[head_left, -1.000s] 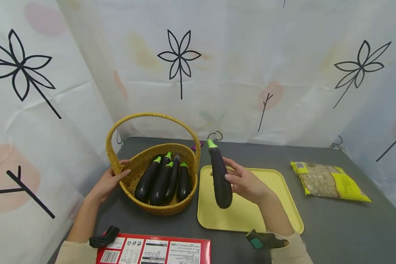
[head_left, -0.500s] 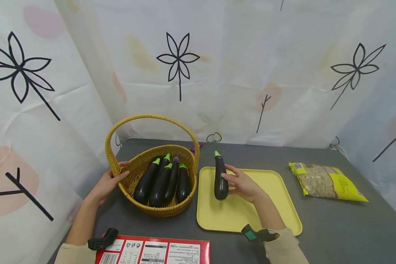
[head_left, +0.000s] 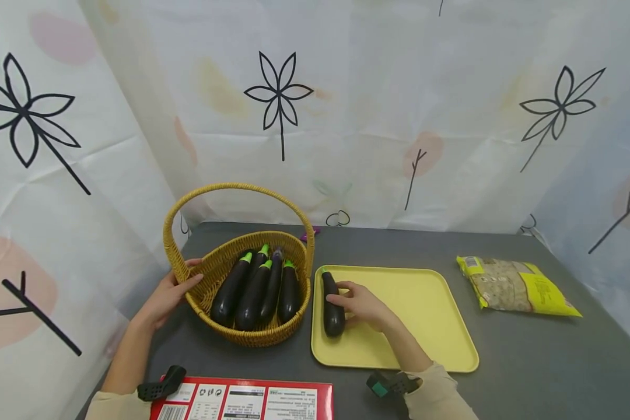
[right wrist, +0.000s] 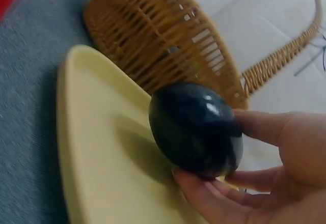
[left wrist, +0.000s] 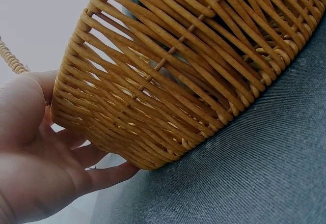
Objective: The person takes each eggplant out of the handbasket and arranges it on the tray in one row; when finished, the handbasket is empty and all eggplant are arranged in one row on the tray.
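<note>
My right hand (head_left: 364, 306) holds an eggplant (head_left: 333, 322) between thumb and fingers, over the left side of a yellow tray (head_left: 409, 315). In the right wrist view the eggplant's rounded dark end (right wrist: 193, 127) faces the camera and its shadow falls on the tray; whether it touches the tray I cannot tell. A wicker basket (head_left: 257, 338) with a tall handle stands left of the tray, with several eggplants (head_left: 231, 291) inside. My left hand (head_left: 165, 294) grips the basket's left rim, thumb over the edge and fingers against the outer wall (left wrist: 147, 86).
A red and white printed box (head_left: 247, 399) lies at the front edge. To the right of the tray rests a yellow and clear plastic bag (head_left: 517, 286) of pale contents. Behind the basket is a small purple item (head_left: 310, 233). A patterned white curtain (head_left: 367, 116) closes off the back.
My right hand has lowered the eggplant toward the tray and moved it left, near the tray's left edge. The left hand keeps its grip on the basket.
</note>
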Tool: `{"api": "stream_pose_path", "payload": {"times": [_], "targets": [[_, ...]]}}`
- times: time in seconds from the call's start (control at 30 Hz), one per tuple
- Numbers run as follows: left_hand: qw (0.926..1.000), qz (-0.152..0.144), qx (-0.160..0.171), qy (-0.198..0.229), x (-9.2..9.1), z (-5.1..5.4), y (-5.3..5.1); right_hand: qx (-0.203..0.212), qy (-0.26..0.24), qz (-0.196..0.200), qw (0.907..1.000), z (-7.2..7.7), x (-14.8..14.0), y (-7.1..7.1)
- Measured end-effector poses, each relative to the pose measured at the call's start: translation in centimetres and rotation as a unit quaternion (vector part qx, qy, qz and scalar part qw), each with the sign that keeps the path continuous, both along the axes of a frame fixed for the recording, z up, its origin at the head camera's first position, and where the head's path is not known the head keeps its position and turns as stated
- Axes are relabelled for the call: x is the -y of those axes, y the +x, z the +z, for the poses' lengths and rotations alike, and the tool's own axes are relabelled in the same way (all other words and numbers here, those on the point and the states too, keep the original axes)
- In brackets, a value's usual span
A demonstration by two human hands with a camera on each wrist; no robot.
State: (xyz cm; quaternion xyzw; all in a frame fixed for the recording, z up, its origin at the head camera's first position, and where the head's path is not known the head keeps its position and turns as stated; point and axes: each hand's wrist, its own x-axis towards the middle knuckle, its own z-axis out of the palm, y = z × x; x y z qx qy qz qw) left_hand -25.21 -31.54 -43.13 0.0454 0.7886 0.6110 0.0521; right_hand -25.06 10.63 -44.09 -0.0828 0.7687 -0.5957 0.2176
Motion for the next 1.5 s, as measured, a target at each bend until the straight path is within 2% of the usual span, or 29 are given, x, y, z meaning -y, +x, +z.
{"api": "stream_pose_path", "payload": {"times": [0.1,0.2,0.67,1.03,1.17,1.33,1.5], "targets": [[1.0,-0.001,0.002,0.001,0.0,0.0,0.0,-0.023,0.04,-0.009,0.9989,0.0,0.5,0.3],[1.0,-0.001,0.004,0.001,0.1,0.0,0.0,-0.028,0.056,-0.014,0.9979,0.1,0.7,0.5],[1.0,-0.005,0.001,0.007,0.0,0.0,0.0,-0.011,0.029,-0.011,0.9995,0.1,0.7,0.3],[1.0,-0.005,-0.001,0.005,0.1,0.1,0.2,-0.023,0.04,-0.005,0.9989,0.1,0.4,0.2],[1.0,-0.003,-0.001,0.0,0.1,0.0,0.2,-0.003,0.019,-0.004,0.9998,-0.1,0.1,-0.1],[0.9999,0.003,0.004,-0.011,0.1,-0.2,0.1,0.029,-0.033,-0.002,0.999,-0.1,-1.0,-0.6],[0.9999,0.004,0.0,-0.014,0.0,-0.3,0.0,0.039,-0.074,0.012,0.9964,0.6,-2.5,-0.8]]}}
